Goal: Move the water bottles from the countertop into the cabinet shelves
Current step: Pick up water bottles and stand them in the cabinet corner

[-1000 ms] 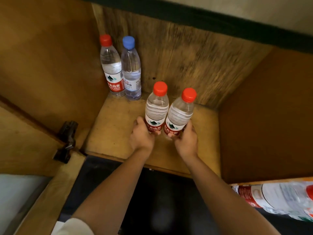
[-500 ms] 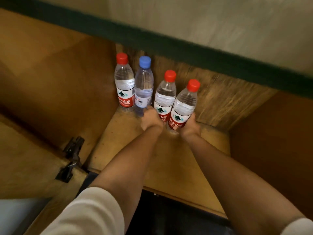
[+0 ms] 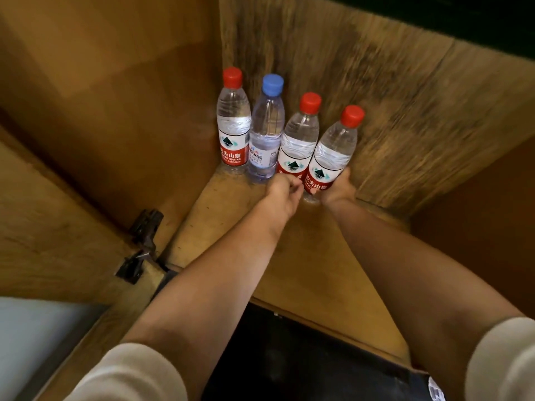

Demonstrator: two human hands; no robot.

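Several water bottles stand in a row at the back of the wooden cabinet shelf (image 3: 304, 256). At the far left is a red-capped bottle (image 3: 233, 125), then a blue-capped bottle (image 3: 266, 131). My left hand (image 3: 282, 192) grips the base of the third bottle (image 3: 299, 140), which has a red cap. My right hand (image 3: 337, 188) grips the base of the fourth bottle (image 3: 333, 151), also red-capped and leaning slightly right. Both held bottles touch the shelf close to the back wall.
The cabinet's left side wall (image 3: 130, 96) and rough back panel (image 3: 390, 96) close in the row. A dark metal hinge (image 3: 142, 244) sits at the left front corner beside the open door. A dark countertop (image 3: 289, 357) lies below the shelf's front edge.
Both hands pushed their two red-capped bottles from the shelf's front toward the back, until they stand in line beside the two bottles in the corner.
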